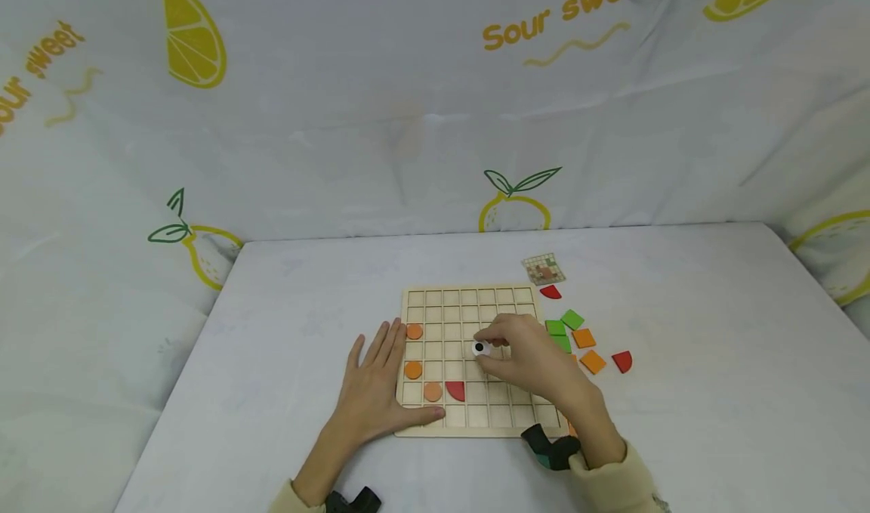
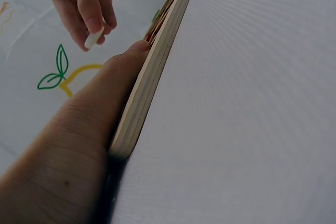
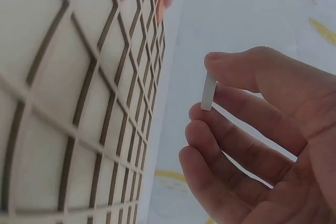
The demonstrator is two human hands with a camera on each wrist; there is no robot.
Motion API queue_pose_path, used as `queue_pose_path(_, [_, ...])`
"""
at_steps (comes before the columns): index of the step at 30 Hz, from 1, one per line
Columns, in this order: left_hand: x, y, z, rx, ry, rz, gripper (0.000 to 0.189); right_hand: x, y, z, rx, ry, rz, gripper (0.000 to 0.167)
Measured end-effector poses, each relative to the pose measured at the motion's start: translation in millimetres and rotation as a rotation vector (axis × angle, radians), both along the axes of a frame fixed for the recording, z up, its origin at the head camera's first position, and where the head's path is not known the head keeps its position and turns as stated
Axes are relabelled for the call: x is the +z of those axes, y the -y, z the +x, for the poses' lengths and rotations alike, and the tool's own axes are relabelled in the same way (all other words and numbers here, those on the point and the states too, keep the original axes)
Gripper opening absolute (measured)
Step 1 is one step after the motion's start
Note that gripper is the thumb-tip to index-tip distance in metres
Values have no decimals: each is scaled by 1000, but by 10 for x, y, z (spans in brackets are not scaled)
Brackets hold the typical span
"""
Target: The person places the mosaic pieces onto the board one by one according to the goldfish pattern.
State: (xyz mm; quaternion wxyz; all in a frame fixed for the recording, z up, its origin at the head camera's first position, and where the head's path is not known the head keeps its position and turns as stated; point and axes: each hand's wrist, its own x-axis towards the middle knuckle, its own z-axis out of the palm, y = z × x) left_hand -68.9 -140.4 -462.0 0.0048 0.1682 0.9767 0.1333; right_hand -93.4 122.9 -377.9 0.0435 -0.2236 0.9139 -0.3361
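Note:
My right hand (image 1: 537, 358) pinches a white round piece with a black dot (image 1: 479, 347) between thumb and fingers, above the gridded wooden board (image 1: 476, 432). In the right wrist view the piece (image 3: 208, 92) appears edge-on, apart from the grid. My left hand (image 1: 370, 396) rests at the board's left side, fingers straight along the edge and thumb across the lower left corner. On the board's left part lie an upper orange disc (image 1: 414, 332), a middle orange disc (image 1: 413, 370), a lower orange disc (image 1: 433, 391) and a red quarter-circle (image 1: 455, 390).
Right of the board lie green squares (image 1: 555, 328), orange squares (image 1: 593, 362) and a red quarter-circle (image 1: 621, 361). Another red piece (image 1: 551, 292) sits below a small patterned card (image 1: 544, 269). A lemon-printed curtain (image 1: 381, 120) hangs behind the white table (image 1: 285, 309).

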Motion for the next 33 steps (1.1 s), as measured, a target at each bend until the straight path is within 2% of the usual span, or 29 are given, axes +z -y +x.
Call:
queue_pose_path(8, [3,-3,12,3,4,13,136,-51,218,-3,36,48,-44,23])
queue_pose_path(19, [13,4,8,0,21,15,135,-163,382,-12,53,10,-7,21])
queue_pose_path(27, [4,11,10,1,26,13,136,-259,429,-12,46,64,18,17])
queue_pose_path(33, [6,3,3,-1,13,26,136,-270,429,-9,26,70,24,16])
